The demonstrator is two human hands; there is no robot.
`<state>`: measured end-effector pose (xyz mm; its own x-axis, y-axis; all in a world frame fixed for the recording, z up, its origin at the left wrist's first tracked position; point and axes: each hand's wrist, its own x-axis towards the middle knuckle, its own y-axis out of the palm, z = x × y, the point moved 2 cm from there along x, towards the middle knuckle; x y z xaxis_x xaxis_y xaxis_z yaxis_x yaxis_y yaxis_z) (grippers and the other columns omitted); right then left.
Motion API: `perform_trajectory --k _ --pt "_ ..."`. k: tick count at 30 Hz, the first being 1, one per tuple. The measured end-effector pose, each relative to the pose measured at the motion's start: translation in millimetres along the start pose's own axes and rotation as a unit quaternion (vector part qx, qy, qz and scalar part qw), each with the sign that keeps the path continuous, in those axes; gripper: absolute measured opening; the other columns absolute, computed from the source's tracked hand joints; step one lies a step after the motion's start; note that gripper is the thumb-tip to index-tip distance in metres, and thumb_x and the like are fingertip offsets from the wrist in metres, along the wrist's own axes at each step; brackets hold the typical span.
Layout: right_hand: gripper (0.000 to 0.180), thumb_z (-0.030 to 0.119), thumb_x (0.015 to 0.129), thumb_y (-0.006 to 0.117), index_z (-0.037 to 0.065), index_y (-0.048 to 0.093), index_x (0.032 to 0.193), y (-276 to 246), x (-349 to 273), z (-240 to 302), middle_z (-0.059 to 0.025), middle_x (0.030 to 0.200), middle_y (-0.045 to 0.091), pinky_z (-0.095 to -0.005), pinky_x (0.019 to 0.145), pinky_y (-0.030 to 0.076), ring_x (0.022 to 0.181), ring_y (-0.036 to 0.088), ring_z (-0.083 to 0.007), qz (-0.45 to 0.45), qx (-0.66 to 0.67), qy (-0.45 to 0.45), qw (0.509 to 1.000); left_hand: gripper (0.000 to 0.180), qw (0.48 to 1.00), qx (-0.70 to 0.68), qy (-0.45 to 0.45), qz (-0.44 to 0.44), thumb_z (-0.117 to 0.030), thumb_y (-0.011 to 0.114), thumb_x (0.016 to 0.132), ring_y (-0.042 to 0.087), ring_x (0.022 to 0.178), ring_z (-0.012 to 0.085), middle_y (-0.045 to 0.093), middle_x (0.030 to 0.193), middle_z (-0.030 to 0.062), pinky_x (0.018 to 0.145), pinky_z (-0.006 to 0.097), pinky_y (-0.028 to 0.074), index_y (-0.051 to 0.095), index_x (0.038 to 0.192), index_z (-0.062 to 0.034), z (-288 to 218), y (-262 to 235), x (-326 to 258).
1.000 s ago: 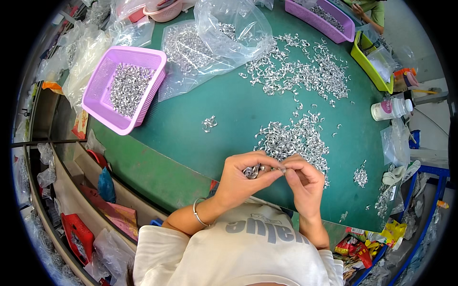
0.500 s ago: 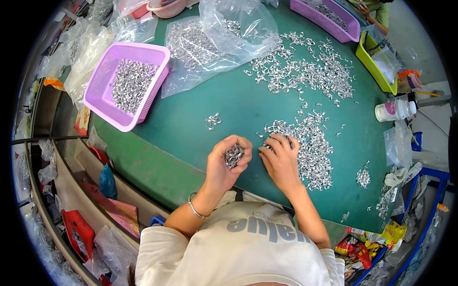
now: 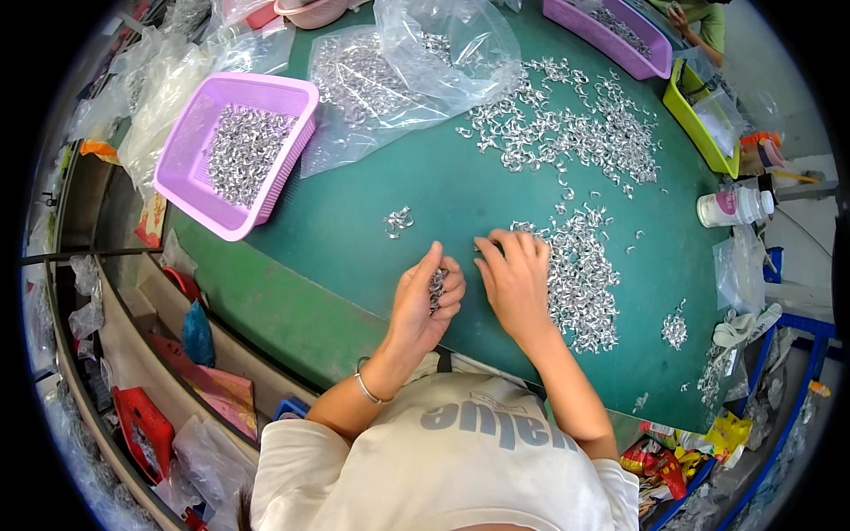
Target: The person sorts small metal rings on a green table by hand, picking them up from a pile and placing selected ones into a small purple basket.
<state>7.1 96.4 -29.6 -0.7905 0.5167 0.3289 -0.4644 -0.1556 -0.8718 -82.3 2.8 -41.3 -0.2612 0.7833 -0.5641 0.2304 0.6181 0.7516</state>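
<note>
My left hand (image 3: 423,296) is cupped round a clump of small, shiny curved metal pieces (image 3: 436,290), which shows between thumb and fingers. My right hand (image 3: 516,281) is just left of a loose heap of the same pieces (image 3: 584,283) on the green table. Its fingers bend down with thumb and forefinger close together; a tiny dark bit shows at the fingertips, too small to make out. A little group of metal pieces (image 3: 398,222) lies beyond my left hand.
A purple basket (image 3: 297,146) of metal pieces stands at the left, beside a clear plastic bag (image 3: 354,97) holding more. Another wide spread of pieces (image 3: 575,124) lies farther back. At the right are a lime-green basket (image 3: 698,124) and a white bottle (image 3: 735,206). Another person's hand (image 3: 678,18) shows far right.
My right hand has lifted off the heap's edge and moved slightly left and away from me. My left hand has turned, so less of its clump of metal pieces shows.
</note>
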Motion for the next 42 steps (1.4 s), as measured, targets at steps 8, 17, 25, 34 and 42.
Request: perform_trajectory --k 8,17,25,34,42 --pt "0.012 0.0 0.078 0.055 0.001 0.058 0.09 -10 -10 -8 -0.0089 0.092 0.057 -0.0309 0.077 0.038 0.084 0.053 -0.0202 -0.016 0.418 0.176 0.891 0.014 0.993 0.117 0.02 0.007 -0.017 0.054 0.085 0.034 0.048 0.0024 0.041 0.06 -0.0032 0.036 0.015 0.022 0.055 0.085 -0.0027 0 3 -6" --pt "0.011 0.006 0.082 0.055 0.001 0.057 0.092 -26 -37 -2 -0.0068 0.099 0.051 -0.0277 0.082 0.034 0.093 0.046 -0.0145 0.002 0.789 0.248 0.563 0.014 0.906 0.372 0.194 0.055 -0.002 0.066 0.073 0.04 0.058 0.0016 0.049 0.063 -0.0037 0.05 0.017 0.032 0.063 0.086 0.0005 4 31 -19" --pt "0.01 0.005 0.082 0.055 0.0 0.056 0.091 -33 -41 3 -0.007 0.098 0.051 -0.0283 0.083 0.035 0.093 0.046 -0.0149 0.001 0.782 0.233 0.579 0.014 0.854 0.434 0.278 0.071 0.005 0.066 0.067 0.043 0.057 0.0053 0.049 0.06 0.0001 0.052 0.019 0.034 0.064 0.081 0.0016 0 43 -30" --pt "0.014 0.001 0.083 0.053 -0.003 0.056 0.097 -38 -44 6 -0.0077 0.093 0.058 -0.0263 0.079 0.041 0.087 0.054 -0.0125 0.004 0.769 0.293 0.568 0.014 0.828 0.445 0.332 0.084 0.006 0.067 0.066 0.043 0.055 0.0062 0.05 0.06 0.0014 0.05 0.02 0.034 0.064 0.079 0.0009 -1 51 -37" --pt "0.016 0.004 0.081 0.057 -0.001 0.057 0.096 -35 -39 2 -0.0067 0.091 0.06 -0.027 0.073 0.043 0.082 0.055 -0.0128 0.016 0.534 0.304 0.789 0.007 0.809 0.489 0.323 -0.052 -0.002 0.065 0.072 0.052 0.066 0.0056 0.061 0.074 0.002 0.061 0.02 0.043 0.064 0.079 0.0017 -17 15 -5"
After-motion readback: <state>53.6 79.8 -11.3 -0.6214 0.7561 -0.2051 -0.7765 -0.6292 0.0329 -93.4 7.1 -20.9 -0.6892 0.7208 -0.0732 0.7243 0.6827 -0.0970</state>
